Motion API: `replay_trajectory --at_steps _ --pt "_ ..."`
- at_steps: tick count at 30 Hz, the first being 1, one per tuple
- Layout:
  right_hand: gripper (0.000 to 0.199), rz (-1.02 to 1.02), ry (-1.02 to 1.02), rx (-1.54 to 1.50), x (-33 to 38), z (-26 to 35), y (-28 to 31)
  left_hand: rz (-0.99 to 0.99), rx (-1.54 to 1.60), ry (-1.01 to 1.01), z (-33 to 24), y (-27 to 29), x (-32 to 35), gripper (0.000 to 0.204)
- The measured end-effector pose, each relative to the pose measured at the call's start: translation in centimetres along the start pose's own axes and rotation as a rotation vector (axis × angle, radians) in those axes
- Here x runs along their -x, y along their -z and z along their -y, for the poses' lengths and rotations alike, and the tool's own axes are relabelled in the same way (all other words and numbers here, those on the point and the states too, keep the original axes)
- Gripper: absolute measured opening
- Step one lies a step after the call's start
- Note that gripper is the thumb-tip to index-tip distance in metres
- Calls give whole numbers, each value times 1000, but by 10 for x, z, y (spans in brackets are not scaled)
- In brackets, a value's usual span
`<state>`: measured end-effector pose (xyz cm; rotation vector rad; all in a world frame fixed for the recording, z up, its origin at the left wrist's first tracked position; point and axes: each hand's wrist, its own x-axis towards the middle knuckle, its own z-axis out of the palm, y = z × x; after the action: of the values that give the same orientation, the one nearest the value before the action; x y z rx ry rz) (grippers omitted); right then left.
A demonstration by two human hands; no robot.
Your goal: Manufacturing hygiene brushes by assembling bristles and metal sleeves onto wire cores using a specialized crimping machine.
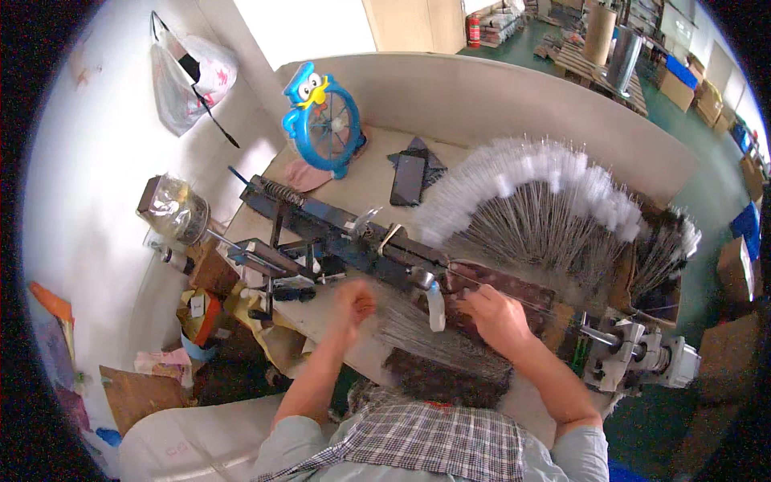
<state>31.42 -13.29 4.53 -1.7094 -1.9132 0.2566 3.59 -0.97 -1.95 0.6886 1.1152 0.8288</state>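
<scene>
My left hand [355,307], slightly blurred, has its fingers curled beside the dark metal bench fixture [361,241]; what it holds, if anything, I cannot make out. Farther right, the fingers of my right hand [499,318] are pinched together near a thin wire stretched along the fixture's right end. Whether they grip that wire is hidden. Between my hands a white lever handle [436,309] points toward me. Loose thin wires [418,333] lie in a bundle below it, reaching onto a dark pad [442,377] at the near table edge.
Behind the fixture fans a big pile of wire-stemmed brushes [546,189] with white bristle tips. A phone [408,178] and a blue duck-shaped fan [325,124] stand near the curved back panel [514,88]. A metal chuck unit [638,353] sits right, and a plastic-wrapped jar [177,210] left.
</scene>
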Motion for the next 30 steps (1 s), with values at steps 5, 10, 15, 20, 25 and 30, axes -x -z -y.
replay_trajectory --at_steps 5,10,15,20,25,30 --pt "11 19 -70 41 -8 15 12 -96 308 69 -26 38 -1 28" --pt "14 62 -67 68 -7 24 18 -90 360 70 -25 47 -6 23" --pt "20 178 -131 -47 2 28 36 -242 299 -28 -28 40 -1 17" --pt "36 91 -142 -235 4 32 54 -315 260 -86 -21 41 -7 13" --pt "22 -176 8 -23 -4 15 79 -174 17 -270 -13 1 19 11" --pt "17 -178 -277 -317 5 -4 76 278 -67 -154 7 -139 81 13"
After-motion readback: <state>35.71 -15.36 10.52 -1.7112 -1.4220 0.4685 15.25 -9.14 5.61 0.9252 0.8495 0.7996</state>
